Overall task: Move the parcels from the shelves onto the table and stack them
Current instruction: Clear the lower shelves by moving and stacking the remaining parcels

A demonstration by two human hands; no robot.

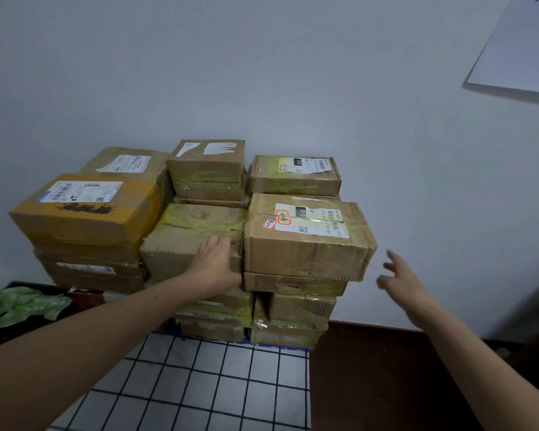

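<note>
Straight ahead, cardboard parcels (199, 188) stand stacked in several columns against a pale wall (293, 73), on a white cloth with a dark grid (199, 384). The left column is topped by a parcel wrapped in yellow tape (84, 219) that bears a white shipping label. A plain brown middle parcel (187, 237), bound in greenish tape, sits in the centre. Just beside it, on the right column, lies a labelled parcel (308, 244) with barcodes and red handwriting. It overhangs the flatter boxes beneath it.

The left hand (217, 259) rests on the front right edge of the middle parcel. Its fingers are stretched and its fingertips reach the seam where that box meets the labelled parcel. The right hand (402, 275) hangs in the air near the right side of the labelled parcel, apart from it. Its fingers are spread wide and it holds nothing.

A green leaf-patterned object (25, 304) lies at the far left. A dark brown surface (371, 368) lies right of the cloth. A white panel (523, 48) hangs at the upper right.
</note>
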